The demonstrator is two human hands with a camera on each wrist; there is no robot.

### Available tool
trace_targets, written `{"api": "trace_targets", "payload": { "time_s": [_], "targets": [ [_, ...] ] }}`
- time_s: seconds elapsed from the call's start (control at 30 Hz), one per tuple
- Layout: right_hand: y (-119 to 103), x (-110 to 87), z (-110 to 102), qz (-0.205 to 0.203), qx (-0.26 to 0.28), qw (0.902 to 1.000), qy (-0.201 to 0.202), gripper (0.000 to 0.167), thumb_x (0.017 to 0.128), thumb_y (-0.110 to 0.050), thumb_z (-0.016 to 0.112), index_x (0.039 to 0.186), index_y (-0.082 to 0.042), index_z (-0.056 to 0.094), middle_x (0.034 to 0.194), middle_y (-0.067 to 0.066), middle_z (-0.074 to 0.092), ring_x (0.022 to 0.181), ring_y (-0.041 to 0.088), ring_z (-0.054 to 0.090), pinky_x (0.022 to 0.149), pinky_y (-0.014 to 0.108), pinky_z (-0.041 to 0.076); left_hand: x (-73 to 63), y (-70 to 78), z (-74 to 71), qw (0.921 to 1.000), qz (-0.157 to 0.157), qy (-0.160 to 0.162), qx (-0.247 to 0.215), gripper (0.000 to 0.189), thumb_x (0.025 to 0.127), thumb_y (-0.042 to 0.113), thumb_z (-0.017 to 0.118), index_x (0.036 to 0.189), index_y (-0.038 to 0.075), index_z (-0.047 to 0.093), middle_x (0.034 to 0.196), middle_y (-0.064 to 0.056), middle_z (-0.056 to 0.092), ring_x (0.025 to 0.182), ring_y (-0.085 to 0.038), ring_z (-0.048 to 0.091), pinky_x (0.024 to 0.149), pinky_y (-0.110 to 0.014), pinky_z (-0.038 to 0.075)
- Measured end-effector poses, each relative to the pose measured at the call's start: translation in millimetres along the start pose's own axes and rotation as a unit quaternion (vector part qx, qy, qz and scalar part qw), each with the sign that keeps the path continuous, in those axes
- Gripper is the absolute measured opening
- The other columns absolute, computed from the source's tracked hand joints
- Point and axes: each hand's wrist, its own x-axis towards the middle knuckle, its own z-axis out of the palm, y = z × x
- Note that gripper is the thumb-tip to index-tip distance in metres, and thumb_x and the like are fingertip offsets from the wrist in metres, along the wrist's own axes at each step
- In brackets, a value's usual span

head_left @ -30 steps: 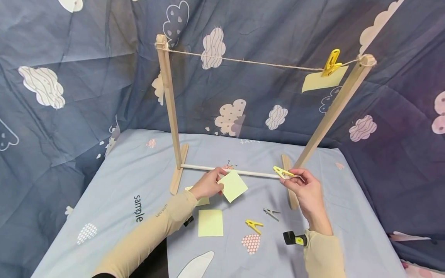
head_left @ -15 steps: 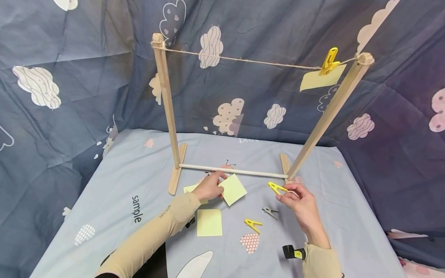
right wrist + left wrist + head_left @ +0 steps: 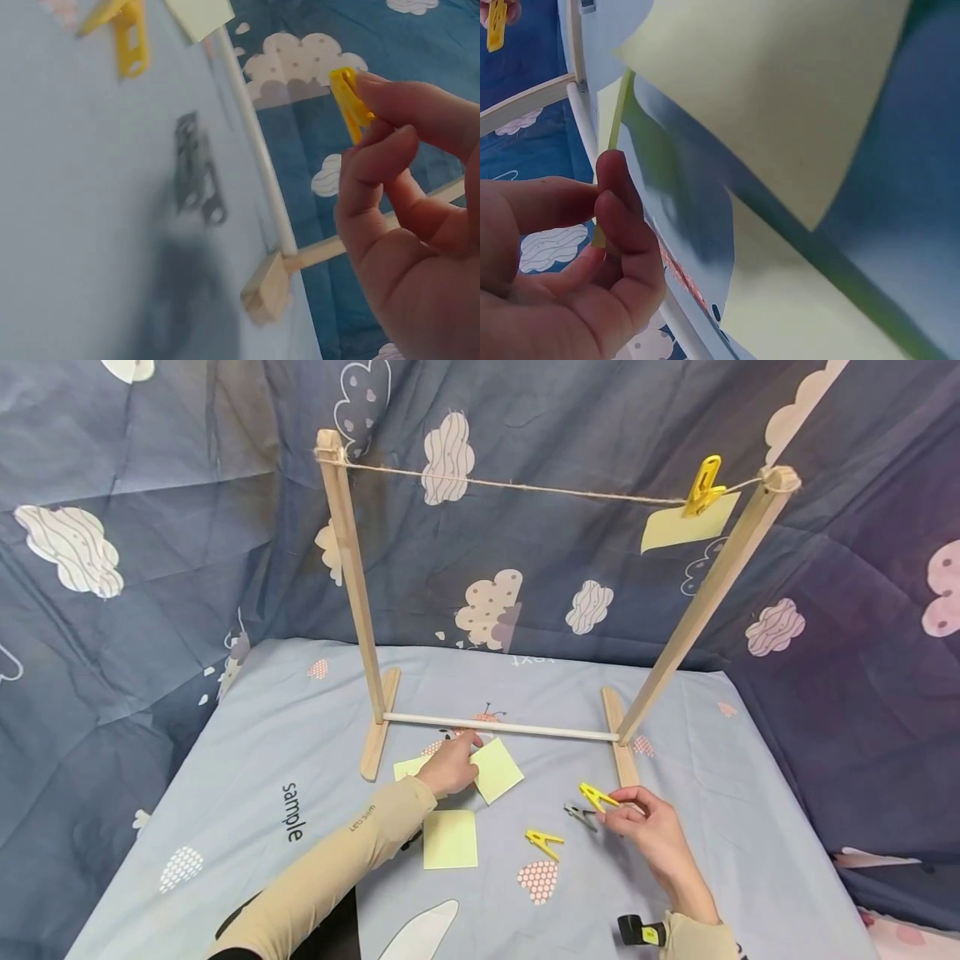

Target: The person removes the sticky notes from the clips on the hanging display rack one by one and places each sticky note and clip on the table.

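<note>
My left hand [image 3: 448,766] pinches a pale yellow sticky note [image 3: 498,772] by its edge, just above the bedsheet; the left wrist view shows thumb and fingers on the note edge-on. A yellow plastic clothespin [image 3: 596,795] is pinched in my right hand [image 3: 654,828], above the sheet beside the right post's foot. Below it, apart from the fingers, lies a grey clothespin [image 3: 193,169]. Another yellow clothespin [image 3: 543,842] lies further left. One sticky note [image 3: 450,839] lies flat near my left wrist, and a second sticky note [image 3: 408,767] is partly hidden behind that hand.
A wooden frame stands behind my hands, with a left post [image 3: 351,577], a right post [image 3: 697,610] and a white bottom rod [image 3: 525,729]. On its string [image 3: 517,486], a yellow clip [image 3: 702,489] holds a note [image 3: 684,529] near the right post. Dark cloud-patterned fabric [image 3: 420,585] hangs behind.
My right hand has come down and toward me with the yellow clothespin, away from the right post's base. My left hand, still holding its note, has barely moved.
</note>
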Motion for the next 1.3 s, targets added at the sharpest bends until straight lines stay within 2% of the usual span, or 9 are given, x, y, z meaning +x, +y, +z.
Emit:
{"api": "trace_targets", "payload": {
  "time_s": [0.17,0.43,0.5,0.6,0.67,0.77,1.03,1.2,1.3],
  "targets": [
    [10.8,-6.3,-1.5,0.029,-0.061,0.9975,-0.022,0.045,0.076,-0.005,0.078,0.112,0.004,0.053,0.066,-0.003,0.060,0.064,0.007,0.054,0.063,0.023,0.046,-0.3,0.9,0.5,0.9996,0.007,0.007,0.026,0.044,0.085,-0.004,0.052,0.128,0.001,0.050,0.066,-0.001,0.048,0.058,-0.014,0.043,0.056,-0.026,0.039],
    [20.5,-12.4,5.0,0.037,-0.172,0.9832,-0.048,0.039,0.070,-0.009,0.081,0.101,0.001,0.060,0.070,0.003,0.062,0.061,0.012,0.056,0.058,0.024,0.045,1.2,-1.2,1.7,0.9983,0.017,0.013,0.053,0.041,0.085,-0.003,0.053,0.126,-0.001,0.052,0.068,-0.001,0.046,0.063,-0.015,0.041,0.066,-0.029,0.041],
    [20.9,-12.6,7.0,0.037,-0.193,0.9795,-0.044,0.038,0.068,-0.009,0.082,0.099,0.000,0.061,0.072,0.004,0.063,0.062,0.013,0.057,0.057,0.025,0.045,1.2,-1.4,2.1,0.9978,0.019,0.013,0.062,0.041,0.085,-0.002,0.054,0.126,-0.001,0.053,0.073,-0.004,0.052,0.067,-0.017,0.045,0.070,-0.031,0.044],
    [20.4,-12.4,9.4,0.041,-0.217,0.9744,-0.039,0.038,0.067,-0.010,0.083,0.097,-0.001,0.062,0.077,0.005,0.062,0.063,0.015,0.057,0.056,0.026,0.045,0.4,-1.2,2.6,0.9969,0.025,0.010,0.075,0.039,0.086,-0.001,0.056,0.124,-0.002,0.053,0.092,-0.012,0.063,0.079,-0.020,0.053,0.078,-0.036,0.048],
    [20.1,-12.5,10.5,0.047,-0.230,0.9713,-0.038,0.038,0.066,-0.011,0.083,0.096,-0.001,0.062,0.080,0.006,0.061,0.064,0.016,0.056,0.056,0.027,0.044,-0.7,-0.5,2.7,0.9965,0.025,0.005,0.080,0.038,0.086,0.002,0.057,0.124,-0.002,0.054,0.106,-0.017,0.064,0.088,-0.023,0.056,0.083,-0.039,0.049],
    [20.9,-12.5,11.7,0.052,-0.247,0.9667,-0.039,0.038,0.064,-0.011,0.084,0.094,-0.002,0.062,0.082,0.006,0.061,0.065,0.016,0.054,0.056,0.028,0.043,-1.8,-0.2,3.4,0.9961,0.019,-0.003,0.086,0.038,0.087,0.006,0.059,0.125,0.000,0.054,0.117,-0.019,0.061,0.092,-0.023,0.056,0.084,-0.039,0.049],
    [23.0,-13.0,12.6,0.043,-0.274,0.9598,-0.041,0.037,0.061,-0.013,0.085,0.089,-0.005,0.061,0.081,0.005,0.058,0.069,0.017,0.047,0.059,0.028,0.035,-4.9,0.9,5.0,0.9931,0.012,-0.009,0.116,0.042,0.083,0.014,0.067,0.123,0.003,0.055,0.105,-0.013,0.059,0.080,-0.019,0.050,0.073,-0.036,0.048],
    [24.0,-11.4,11.8,0.042,-0.280,0.9581,-0.041,0.038,0.061,-0.017,0.086,0.088,-0.006,0.062,0.082,0.004,0.058,0.071,0.016,0.046,0.061,0.028,0.035,-4.9,1.7,5.5,0.9920,0.015,-0.006,0.125,0.043,0.080,0.015,0.071,0.119,0.003,0.057,0.097,-0.010,0.057,0.076,-0.018,0.049,0.068,-0.034,0.048],
    [23.8,-11.1,11.4,0.040,-0.283,0.9575,-0.043,0.038,0.062,-0.018,0.086,0.088,-0.006,0.062,0.082,0.004,0.059,0.071,0.016,0.047,0.063,0.028,0.036,-4.8,1.3,5.9,0.9914,0.019,-0.004,0.129,0.043,0.079,0.016,0.072,0.117,0.003,0.058,0.099,-0.010,0.057,0.075,-0.017,0.049,0.067,-0.033,0.047]
  ]
}}
